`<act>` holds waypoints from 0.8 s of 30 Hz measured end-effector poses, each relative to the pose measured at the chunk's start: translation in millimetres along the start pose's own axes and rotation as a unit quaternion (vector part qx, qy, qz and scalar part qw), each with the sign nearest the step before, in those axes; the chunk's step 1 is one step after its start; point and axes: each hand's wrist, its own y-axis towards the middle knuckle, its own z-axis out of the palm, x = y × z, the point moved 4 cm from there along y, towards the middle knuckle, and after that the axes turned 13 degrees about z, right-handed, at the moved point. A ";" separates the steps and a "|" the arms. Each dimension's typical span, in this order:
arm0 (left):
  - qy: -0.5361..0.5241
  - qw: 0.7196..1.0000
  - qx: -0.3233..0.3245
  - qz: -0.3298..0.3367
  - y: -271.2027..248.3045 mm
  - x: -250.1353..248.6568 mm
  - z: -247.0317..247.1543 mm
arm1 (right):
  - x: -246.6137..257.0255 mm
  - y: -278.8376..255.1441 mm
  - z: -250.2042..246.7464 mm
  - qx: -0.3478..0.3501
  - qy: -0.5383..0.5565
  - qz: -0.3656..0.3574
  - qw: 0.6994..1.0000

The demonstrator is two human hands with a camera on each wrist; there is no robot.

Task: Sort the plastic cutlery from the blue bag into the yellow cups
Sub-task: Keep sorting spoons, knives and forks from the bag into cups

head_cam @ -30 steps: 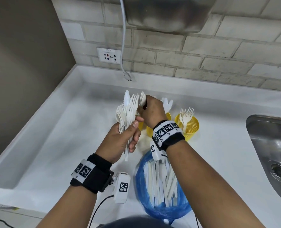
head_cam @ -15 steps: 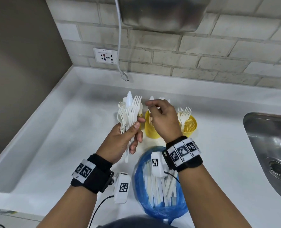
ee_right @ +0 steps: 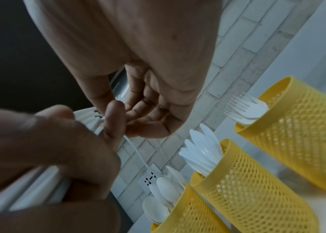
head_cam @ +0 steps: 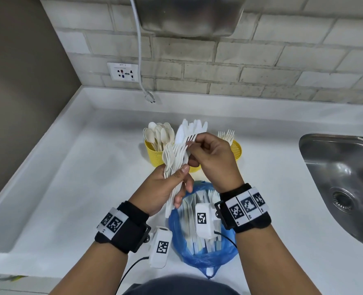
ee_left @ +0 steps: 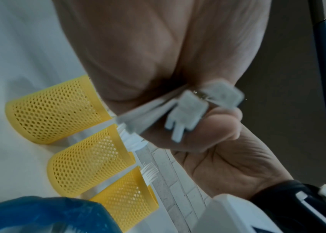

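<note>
My left hand [head_cam: 176, 179] grips a bundle of white plastic cutlery [head_cam: 175, 154], heads up, mostly forks. My right hand [head_cam: 197, 145] pinches the head of one fork [head_cam: 191, 138] at the top of that bundle. Behind the hands stand three yellow mesh cups: the left cup [head_cam: 153, 153] holds spoons, the middle cup [ee_right: 247, 189], largely hidden in the head view, holds knives [head_cam: 194, 126], and the right cup [head_cam: 237, 150] holds forks. The blue bag [head_cam: 206, 254] lies open near the counter's front edge with more cutlery inside. The bundle's handle ends [ee_left: 188, 110] show in the left wrist view.
A steel sink [head_cam: 342, 188] is sunk into the white counter [head_cam: 70, 188] at the right. At the back, a brick wall carries a socket [head_cam: 123, 71] and a hanging white cable with a loose plug [head_cam: 149, 96]. A brown wall closes the left side.
My right hand left the bundle, reached over the middle cup, and has come back to pinch a fork. The left hand with its bundle has shifted to the right, in front of the cups.
</note>
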 end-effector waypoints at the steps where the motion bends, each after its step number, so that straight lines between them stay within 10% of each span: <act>1: 0.001 1.000 0.002 -0.001 -1.4 -0.6 1.7 | -0.3 -2.1 -1.5 -0.002 -0.001 -0.002 1.000; 14: 0.020 0.998 -0.056 0.009 -8.9 5.1 10.4 | 13.4 -34.0 -52.6 -0.167 0.230 -0.020 0.959; 24: 0.098 0.990 -0.100 0.030 0.4 0.0 35.8 | 16.1 -70.3 -40.0 -0.067 -0.020 -0.057 0.996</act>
